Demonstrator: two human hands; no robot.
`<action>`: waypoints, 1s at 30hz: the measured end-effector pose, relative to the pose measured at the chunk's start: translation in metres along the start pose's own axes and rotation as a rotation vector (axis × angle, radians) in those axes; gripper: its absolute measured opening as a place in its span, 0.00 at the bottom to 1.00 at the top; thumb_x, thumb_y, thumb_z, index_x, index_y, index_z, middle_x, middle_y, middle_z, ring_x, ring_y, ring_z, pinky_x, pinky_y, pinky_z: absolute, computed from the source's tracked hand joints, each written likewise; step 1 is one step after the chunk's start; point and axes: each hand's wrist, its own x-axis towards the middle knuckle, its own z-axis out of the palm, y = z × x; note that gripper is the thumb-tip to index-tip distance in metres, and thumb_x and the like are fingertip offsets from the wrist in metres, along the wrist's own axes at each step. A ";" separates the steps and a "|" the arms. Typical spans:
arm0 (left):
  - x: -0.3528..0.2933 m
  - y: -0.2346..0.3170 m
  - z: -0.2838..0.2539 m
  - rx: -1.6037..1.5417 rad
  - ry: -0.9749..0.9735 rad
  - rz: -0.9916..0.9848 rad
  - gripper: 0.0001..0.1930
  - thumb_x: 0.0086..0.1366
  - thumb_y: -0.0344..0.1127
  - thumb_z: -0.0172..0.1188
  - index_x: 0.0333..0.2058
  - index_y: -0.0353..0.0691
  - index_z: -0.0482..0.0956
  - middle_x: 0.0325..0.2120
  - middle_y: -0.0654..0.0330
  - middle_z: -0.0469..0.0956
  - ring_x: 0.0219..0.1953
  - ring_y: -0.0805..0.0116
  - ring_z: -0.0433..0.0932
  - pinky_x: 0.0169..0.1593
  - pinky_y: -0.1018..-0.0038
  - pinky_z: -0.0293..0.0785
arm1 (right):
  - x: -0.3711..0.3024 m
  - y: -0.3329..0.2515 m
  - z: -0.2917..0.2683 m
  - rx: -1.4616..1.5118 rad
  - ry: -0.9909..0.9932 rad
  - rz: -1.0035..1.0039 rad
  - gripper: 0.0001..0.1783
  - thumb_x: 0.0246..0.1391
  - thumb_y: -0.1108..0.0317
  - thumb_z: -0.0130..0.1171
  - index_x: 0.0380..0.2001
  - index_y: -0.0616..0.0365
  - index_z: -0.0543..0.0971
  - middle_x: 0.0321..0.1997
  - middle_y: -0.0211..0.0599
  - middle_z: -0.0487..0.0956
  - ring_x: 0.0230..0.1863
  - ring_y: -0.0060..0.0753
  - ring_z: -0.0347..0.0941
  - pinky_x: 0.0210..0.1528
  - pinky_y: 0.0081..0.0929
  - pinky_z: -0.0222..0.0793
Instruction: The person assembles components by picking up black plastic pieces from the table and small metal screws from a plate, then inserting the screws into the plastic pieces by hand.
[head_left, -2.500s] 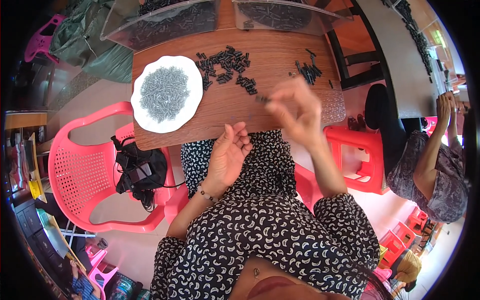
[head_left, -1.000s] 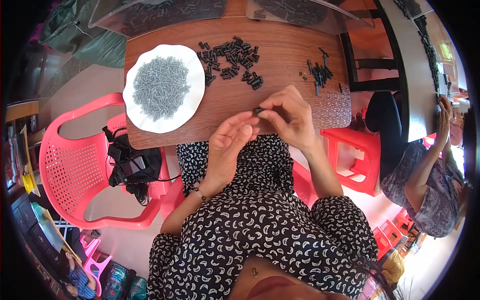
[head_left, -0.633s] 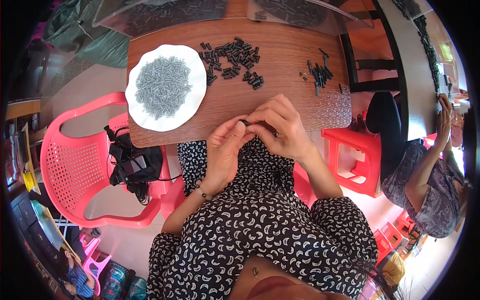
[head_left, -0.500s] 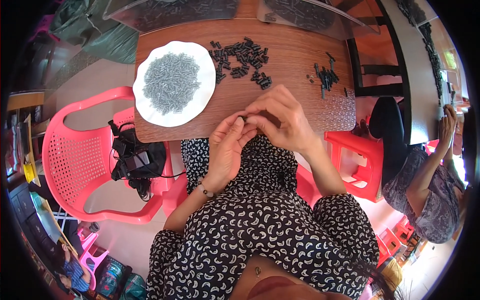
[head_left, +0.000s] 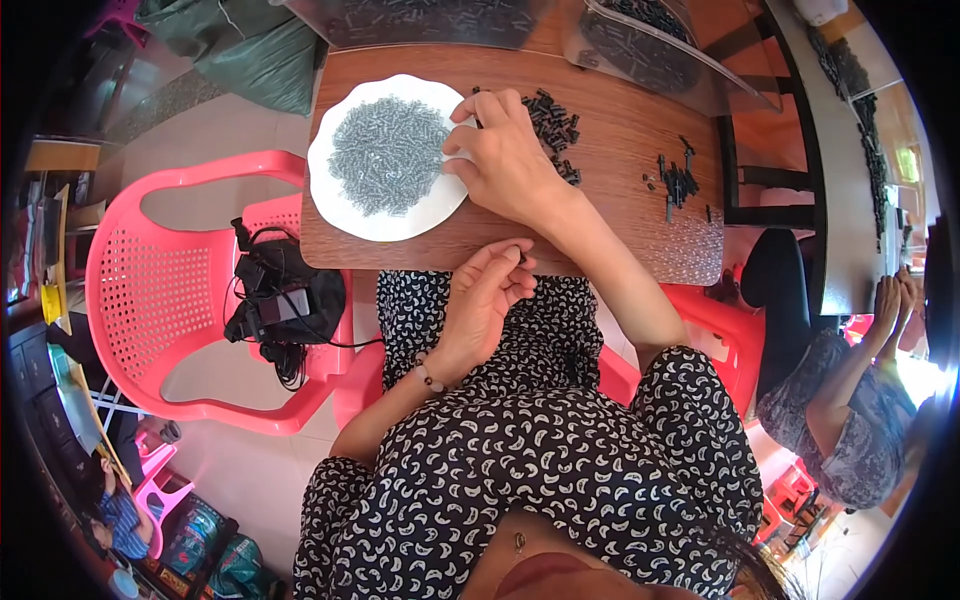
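The left hand point(head_left: 480, 310) is near the front edge of the brown tabletop point(head_left: 620, 130), which has thin lines like wood. Its thumb and first finger pinch a small black piece point(head_left: 522, 256); the rest of that hand's fingers curl loosely beside it. On the same wrist is a bracelet point(head_left: 428, 375) of round beads.

The right hand point(head_left: 515, 160) reaches over the right side of a white plate point(head_left: 395, 230). The plate is smooth and shiny, with a wavy rim like a flower. A round pile of tiny grey bits point(head_left: 385, 155) sits on it, thin, short and glinting. The right hand's fingers bend down at the edge of the pile, and I cannot tell if they have hold of a bit.

Just past that hand is a heap of black pieces point(head_left: 557, 125), short and knobbly, partly hidden behind it. Well to the right lie some thin black sticks point(head_left: 680, 182). At the back stand see-through bins point(head_left: 640, 60) with more dark pieces inside.
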 end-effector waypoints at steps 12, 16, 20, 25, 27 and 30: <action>0.003 -0.001 -0.003 -0.034 -0.031 -0.005 0.12 0.68 0.35 0.55 0.46 0.35 0.76 0.34 0.61 0.79 0.31 0.78 0.76 0.38 0.80 0.74 | 0.001 -0.005 0.013 -0.079 -0.027 0.048 0.03 0.42 0.73 0.64 0.25 0.56 0.82 0.44 0.36 0.72 0.48 0.44 0.63 0.50 0.37 0.59; 0.000 0.006 -0.001 -0.071 -0.015 -0.030 0.13 0.68 0.36 0.55 0.46 0.36 0.76 0.35 0.61 0.80 0.32 0.78 0.76 0.39 0.80 0.73 | -0.004 -0.002 0.003 0.063 0.032 0.066 0.04 0.43 0.71 0.66 0.26 0.55 0.82 0.43 0.34 0.74 0.47 0.43 0.64 0.51 0.36 0.59; 0.002 0.009 -0.006 -0.221 -0.006 -0.071 0.14 0.67 0.37 0.56 0.48 0.38 0.75 0.38 0.62 0.79 0.33 0.79 0.76 0.40 0.80 0.73 | -0.008 0.003 -0.008 0.208 0.065 0.109 0.04 0.46 0.70 0.66 0.28 0.56 0.83 0.43 0.32 0.75 0.47 0.37 0.66 0.49 0.32 0.63; 0.003 0.013 -0.011 -0.406 -0.019 -0.079 0.13 0.67 0.39 0.57 0.48 0.42 0.75 0.39 0.66 0.79 0.34 0.79 0.75 0.41 0.81 0.74 | -0.021 -0.011 -0.032 0.678 0.014 0.348 0.06 0.47 0.68 0.66 0.28 0.58 0.83 0.41 0.36 0.77 0.47 0.39 0.68 0.50 0.31 0.65; 0.002 0.013 -0.009 -0.431 -0.023 -0.080 0.13 0.67 0.39 0.57 0.47 0.43 0.75 0.39 0.67 0.79 0.34 0.79 0.75 0.41 0.81 0.73 | -0.036 -0.013 -0.042 0.691 -0.002 0.310 0.04 0.48 0.72 0.65 0.29 0.59 0.82 0.42 0.32 0.76 0.46 0.29 0.68 0.45 0.27 0.66; -0.001 0.011 -0.010 -0.465 -0.019 -0.093 0.13 0.66 0.40 0.57 0.47 0.45 0.75 0.39 0.68 0.78 0.35 0.79 0.75 0.41 0.82 0.73 | -0.050 -0.029 -0.060 0.331 0.028 0.084 0.06 0.40 0.73 0.67 0.26 0.55 0.83 0.38 0.29 0.78 0.43 0.35 0.67 0.47 0.29 0.63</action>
